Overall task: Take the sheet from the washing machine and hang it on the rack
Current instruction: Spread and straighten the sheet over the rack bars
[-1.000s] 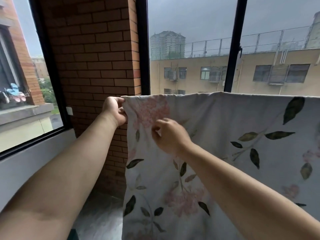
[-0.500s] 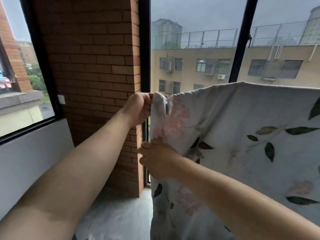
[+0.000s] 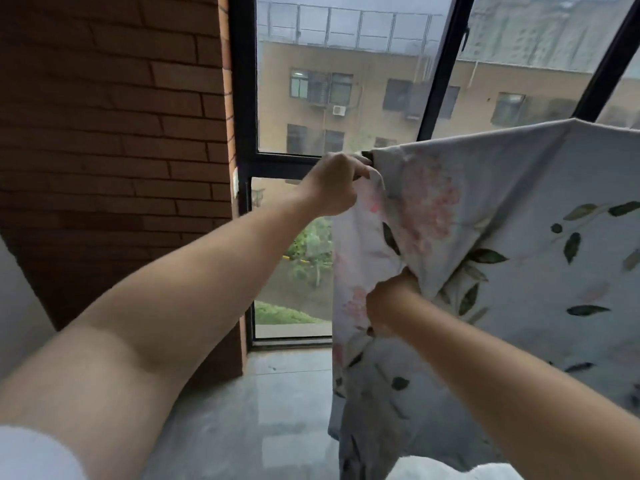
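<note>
On the far left a brick wall [image 3: 114, 133] fills the upper part of the view. Under it the left forearm comes in from the near left corner, w/ a bit of white sleeve [image 3: 31, 452] at the bottom edge. Right of the wall is a window [image 3: 242, 133] w/ a black frame. Through the glass there is a beige building [image 3: 346, 91] w/ several windows, and some green trees lower down. The floor [image 3: 259, 410] under the window is grey and a little shiny.

The left hand [image 3: 334, 185] is raised in front of the window, approx. at the level of the frame's crossbar. Its fingers are curled and pinch the top left corner of the sheet [image 3: 519, 258], so a narrow strip of cloth folds over between them. Just beside the fingertips, at the top edge of the cloth, a small dark tip [image 3: 366, 155] shows. I cannot tell what it belongs to.

The right hand [image 3: 388, 303] is lower and a bit more to the right, on the left side edge of the sheet. It grips the cloth there. The creases run together at this hand, but a fold covers the fingertips, so I cannot tell exactly how they lie.

The sheet is pale w/ pink flowers and dark green leaves. Its top edge runs up to the far right, and the rest hangs down to the floor, filling the right side of the view. What holds it up is hidden under the cloth.
</note>
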Motion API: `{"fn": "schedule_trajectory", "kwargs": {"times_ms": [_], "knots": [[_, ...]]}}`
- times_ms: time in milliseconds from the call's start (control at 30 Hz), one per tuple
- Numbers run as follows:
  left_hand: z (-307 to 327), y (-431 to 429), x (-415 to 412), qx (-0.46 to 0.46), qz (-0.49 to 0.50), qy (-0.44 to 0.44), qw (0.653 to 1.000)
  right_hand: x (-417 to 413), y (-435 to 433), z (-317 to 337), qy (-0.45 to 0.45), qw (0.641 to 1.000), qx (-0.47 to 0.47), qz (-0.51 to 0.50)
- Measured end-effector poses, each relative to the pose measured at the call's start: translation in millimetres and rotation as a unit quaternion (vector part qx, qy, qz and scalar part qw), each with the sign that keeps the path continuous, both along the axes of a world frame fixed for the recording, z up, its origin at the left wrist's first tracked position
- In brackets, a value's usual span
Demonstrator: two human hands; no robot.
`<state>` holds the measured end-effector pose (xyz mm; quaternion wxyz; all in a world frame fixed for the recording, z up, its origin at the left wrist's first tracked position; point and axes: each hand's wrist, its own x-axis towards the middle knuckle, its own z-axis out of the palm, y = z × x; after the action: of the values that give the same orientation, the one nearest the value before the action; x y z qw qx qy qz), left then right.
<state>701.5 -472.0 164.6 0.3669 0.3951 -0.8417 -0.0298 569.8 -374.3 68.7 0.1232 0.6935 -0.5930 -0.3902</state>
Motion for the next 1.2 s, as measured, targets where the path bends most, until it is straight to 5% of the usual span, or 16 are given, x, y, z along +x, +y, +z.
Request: {"fn": "schedule_trajectory", "kwargs": {"times_ms": [133,233,367,467,633,767,1000,1200], "knots": [[-9,-20,-2,-0.018,-0.053,0.004,0.998,-1,7,-12,0.069,0.993,0.038,-0.09],[-7,-21,-7,-0.035,-0.05,0.092,0.994,5,18,-6,0.067,0.99,0.066,-0.104],[16,-3,-9,0.051,-0.029,0.291,0.955,17,30,2,-0.017,0.988,-0.047,0.143],[39,0,2,0.081,-0.014,0.373,0.924,23,22,-5,-0.032,0.92,-0.183,0.346],[69,1,25,0.031,-0.031,0.404,0.914,37,18,3,-0.086,0.795,-0.37,0.473],[93,11,30,-0.007,-0.054,0.448,0.892,37,20,8,-0.118,0.755,-0.447,0.465],[92,14,25,0.073,0.032,0.48,0.874,23,32,4,-0.222,0.734,-0.485,0.421],[75,15,18,0.02,0.147,0.434,0.889,-9,38,1,-0.284,0.79,-0.481,0.254]]}}
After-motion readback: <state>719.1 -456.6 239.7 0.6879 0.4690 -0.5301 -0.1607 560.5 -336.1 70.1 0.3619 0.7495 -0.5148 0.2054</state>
